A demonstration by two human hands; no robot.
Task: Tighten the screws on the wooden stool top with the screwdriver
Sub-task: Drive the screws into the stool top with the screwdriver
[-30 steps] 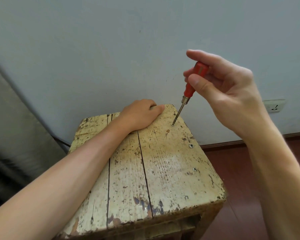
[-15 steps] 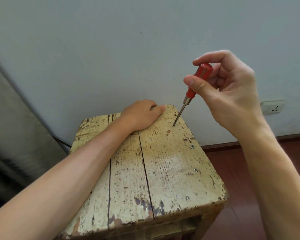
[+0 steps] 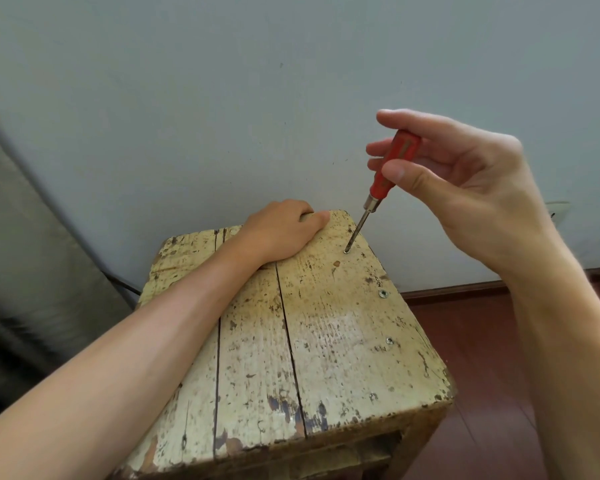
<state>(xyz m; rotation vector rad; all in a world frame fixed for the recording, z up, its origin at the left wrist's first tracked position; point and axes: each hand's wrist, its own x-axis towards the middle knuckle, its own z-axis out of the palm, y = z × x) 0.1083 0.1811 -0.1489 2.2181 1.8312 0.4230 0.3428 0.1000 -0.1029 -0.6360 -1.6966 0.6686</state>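
The right hand (image 3: 471, 188) pinches the red-handled screwdriver (image 3: 385, 178) — tip seated in a far-edge screw (image 3: 346, 251) of the worn cream-painted wooden stool top (image 3: 326, 334) — while the left hand (image 3: 281, 230) curls over its back edge.

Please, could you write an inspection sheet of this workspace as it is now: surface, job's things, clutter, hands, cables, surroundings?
Surface: stool top, worn painted planks with gaps between them.
Job's things: screwdriver, red handle, tilted, tip on the far screw; middle screw and near screw along the right edge, untouched.
Clutter: nothing seen.
Hands: left hand rests on the stool top, fingers curled over its far edge; right hand pinches the screwdriver handle.
Cables: one dark cable behind the stool, at the left.
Surroundings: pale wall; socket on it at the right; red-brown floor; blurred grey sheet at the left.
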